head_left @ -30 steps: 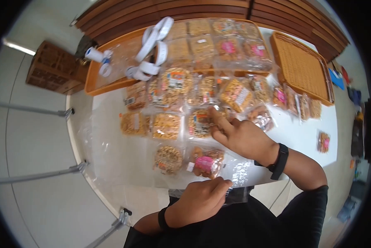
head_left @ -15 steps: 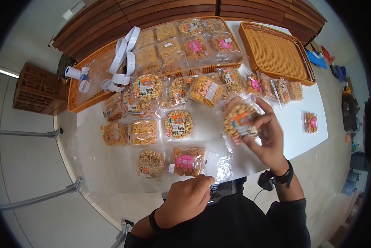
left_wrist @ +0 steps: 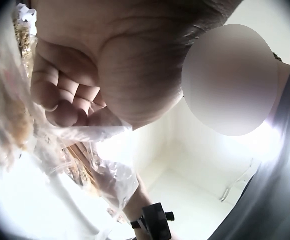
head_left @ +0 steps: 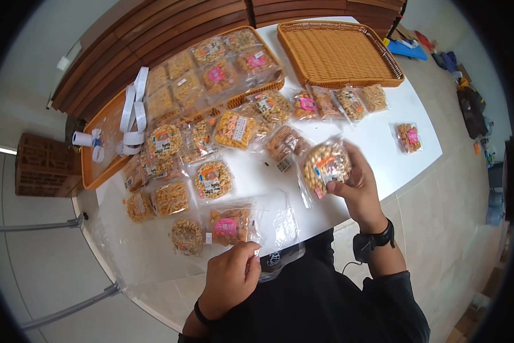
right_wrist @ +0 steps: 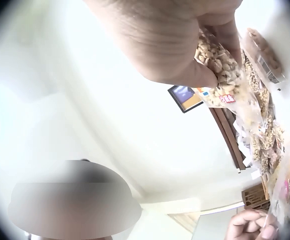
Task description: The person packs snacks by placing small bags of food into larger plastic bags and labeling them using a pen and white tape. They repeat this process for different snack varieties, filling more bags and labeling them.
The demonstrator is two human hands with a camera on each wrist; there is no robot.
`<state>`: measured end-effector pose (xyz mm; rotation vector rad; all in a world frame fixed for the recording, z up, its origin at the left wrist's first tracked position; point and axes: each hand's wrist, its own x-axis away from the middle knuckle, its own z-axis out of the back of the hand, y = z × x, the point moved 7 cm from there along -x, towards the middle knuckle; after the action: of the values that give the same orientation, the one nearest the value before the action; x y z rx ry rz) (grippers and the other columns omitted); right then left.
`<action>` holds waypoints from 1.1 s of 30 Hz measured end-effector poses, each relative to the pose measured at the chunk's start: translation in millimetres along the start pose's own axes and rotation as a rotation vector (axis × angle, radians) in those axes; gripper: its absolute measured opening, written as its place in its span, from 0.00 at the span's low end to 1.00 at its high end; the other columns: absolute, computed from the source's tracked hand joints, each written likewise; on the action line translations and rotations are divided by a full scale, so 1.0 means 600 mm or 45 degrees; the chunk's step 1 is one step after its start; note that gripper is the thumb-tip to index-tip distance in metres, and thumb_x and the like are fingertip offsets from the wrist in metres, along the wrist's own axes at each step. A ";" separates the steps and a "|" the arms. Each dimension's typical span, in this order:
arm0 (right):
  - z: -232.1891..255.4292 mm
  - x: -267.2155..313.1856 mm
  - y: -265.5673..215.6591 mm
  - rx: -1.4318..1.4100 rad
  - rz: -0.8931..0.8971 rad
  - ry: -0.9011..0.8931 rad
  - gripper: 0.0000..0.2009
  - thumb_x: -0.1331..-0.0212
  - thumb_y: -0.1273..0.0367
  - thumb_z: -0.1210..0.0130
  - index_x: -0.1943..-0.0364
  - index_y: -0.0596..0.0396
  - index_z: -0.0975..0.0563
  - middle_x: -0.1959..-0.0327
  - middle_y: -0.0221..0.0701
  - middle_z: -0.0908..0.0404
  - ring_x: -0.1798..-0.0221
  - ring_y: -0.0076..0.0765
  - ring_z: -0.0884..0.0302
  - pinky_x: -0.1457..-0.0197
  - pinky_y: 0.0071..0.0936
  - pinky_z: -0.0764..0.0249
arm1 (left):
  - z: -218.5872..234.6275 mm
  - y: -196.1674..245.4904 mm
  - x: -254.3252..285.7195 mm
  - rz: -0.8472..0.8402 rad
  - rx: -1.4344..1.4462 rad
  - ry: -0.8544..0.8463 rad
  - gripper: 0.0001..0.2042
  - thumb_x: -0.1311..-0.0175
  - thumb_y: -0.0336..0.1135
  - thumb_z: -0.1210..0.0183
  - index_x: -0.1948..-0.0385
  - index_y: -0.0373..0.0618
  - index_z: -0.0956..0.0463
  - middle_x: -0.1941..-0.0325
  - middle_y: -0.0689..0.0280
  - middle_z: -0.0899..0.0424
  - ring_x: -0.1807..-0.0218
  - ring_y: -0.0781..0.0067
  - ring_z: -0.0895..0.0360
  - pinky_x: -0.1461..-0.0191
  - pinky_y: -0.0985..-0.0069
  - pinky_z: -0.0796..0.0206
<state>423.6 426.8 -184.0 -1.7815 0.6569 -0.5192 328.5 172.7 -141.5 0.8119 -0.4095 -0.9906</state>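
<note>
My right hand point(head_left: 362, 191) grips a round pack of nuts point(head_left: 325, 163) by its right side, raised over the table, with the thumb across its front. That pack has clear wrapping and an orange-and-white label. Near the front edge, my left hand point(head_left: 231, 280) pinches a clear plastic bag point(head_left: 280, 220); the film also shows between the fingers in the left wrist view. Right above the left hand lies a brown snack pack with a pink label point(head_left: 227, 224). Another round nut pack point(head_left: 186, 236) sits to its left, and one more point(head_left: 213, 179) lies farther back.
Several wrapped snack packs cover the white table's point(head_left: 414, 111) left and middle. Behind them a wicker tray point(head_left: 277, 80) holds more packs and curling white label strips point(head_left: 128, 108). A second wicker tray point(head_left: 340, 54) stands at the back right. One small pack point(head_left: 407, 138) lies near the right edge.
My right hand has picked up the round nut pack from among the others and brought it above the front right of the table. The left hand keeps hold of the clear bag. The head view has turned rightward.
</note>
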 end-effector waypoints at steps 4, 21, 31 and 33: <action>0.071 -0.004 0.036 -0.111 -0.371 -0.054 0.14 0.32 0.70 0.44 0.45 0.62 0.23 0.56 0.30 0.15 0.55 0.20 0.18 0.46 0.22 0.23 | -0.005 -0.005 0.002 -0.002 0.018 0.004 0.11 0.40 0.20 0.39 0.57 0.37 0.26 0.78 0.62 0.22 0.79 0.71 0.21 0.73 0.75 0.28; 0.151 -0.321 -0.143 1.589 -0.327 -1.004 0.22 0.66 0.71 0.25 0.62 0.64 0.19 0.42 0.40 0.21 0.38 0.43 0.27 0.32 0.36 0.34 | 0.002 -0.001 0.007 0.069 0.026 -0.005 0.12 0.40 0.24 0.40 0.55 0.40 0.26 0.68 0.57 0.17 0.71 0.56 0.18 0.68 0.66 0.28; 0.179 -0.309 -0.135 1.246 -0.288 -0.689 0.21 0.45 0.65 0.34 0.51 0.65 0.21 0.50 0.32 0.20 0.47 0.32 0.24 0.40 0.31 0.30 | 0.006 -0.003 0.002 0.092 0.070 -0.056 0.12 0.40 0.24 0.40 0.55 0.40 0.26 0.65 0.57 0.16 0.69 0.56 0.17 0.66 0.65 0.26; 0.189 -0.273 -0.141 0.920 -0.196 -0.207 0.18 0.39 0.65 0.38 0.50 0.65 0.22 0.56 0.32 0.18 0.52 0.28 0.23 0.44 0.30 0.29 | 0.006 -0.003 0.000 0.082 0.084 -0.055 0.11 0.40 0.24 0.40 0.55 0.41 0.26 0.65 0.57 0.16 0.69 0.56 0.17 0.66 0.65 0.27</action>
<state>388.1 636.0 -139.9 -1.1721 0.1732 -0.6122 325.3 170.6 -140.8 0.8334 -0.5046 -0.9399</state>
